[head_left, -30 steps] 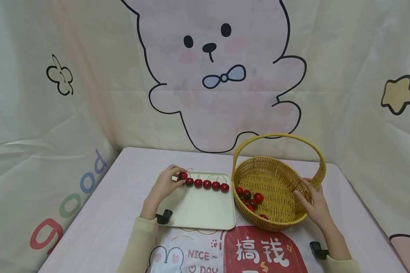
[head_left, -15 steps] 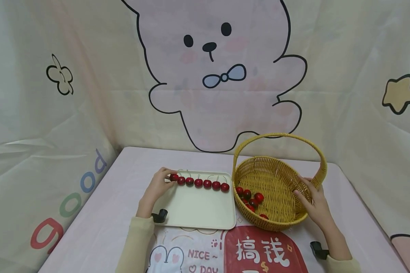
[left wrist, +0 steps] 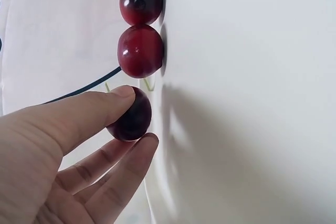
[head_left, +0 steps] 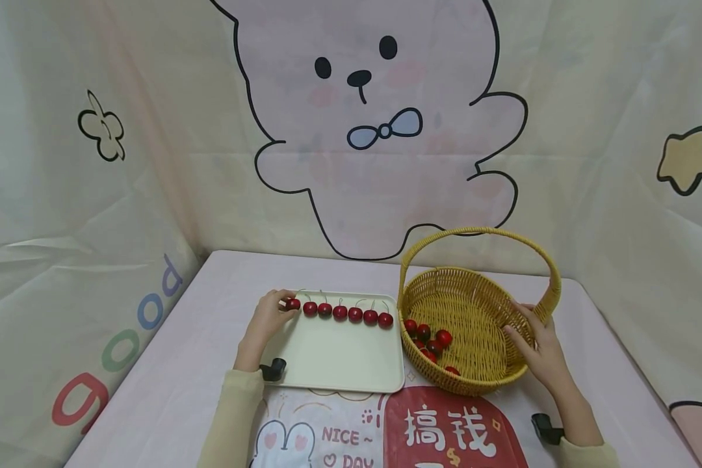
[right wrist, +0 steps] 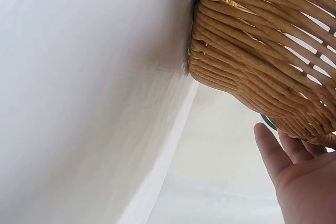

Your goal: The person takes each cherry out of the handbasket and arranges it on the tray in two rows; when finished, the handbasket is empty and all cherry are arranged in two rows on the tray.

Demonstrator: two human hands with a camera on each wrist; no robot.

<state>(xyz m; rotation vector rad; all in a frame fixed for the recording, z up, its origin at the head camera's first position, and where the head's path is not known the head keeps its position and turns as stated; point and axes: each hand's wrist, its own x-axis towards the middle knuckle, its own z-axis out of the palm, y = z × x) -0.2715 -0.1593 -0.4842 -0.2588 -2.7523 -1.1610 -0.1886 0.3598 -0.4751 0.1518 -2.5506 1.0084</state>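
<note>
My left hand (head_left: 266, 321) pinches a dark red cherry (left wrist: 139, 116) between thumb and fingers at the tray's far left corner. That cherry sits at the left end of a row of cherries (head_left: 355, 315), stems pointing away, along the far side of the cream tray (head_left: 339, 361). In the left wrist view, a small gap separates it from its neighbour (left wrist: 140, 52). My right hand (head_left: 539, 351) holds the right rim of the yellow wicker basket (head_left: 474, 354), thumb over the inside and fingers outside, by the handle's base. Several loose cherries (head_left: 434, 347) lie in the basket's left part.
The basket stands close against the tray's right side, its tall handle (head_left: 474, 231) arching above. A printed mat (head_left: 351, 422) lies in front of both on the pale tabletop (head_left: 193, 364). Patterned cloth (head_left: 363, 208) hangs behind the table and at both sides.
My left hand has moved left with the cherry, from above the row to its left end, uncovering the cherry beside it. My right hand and the basket have stayed put.
</note>
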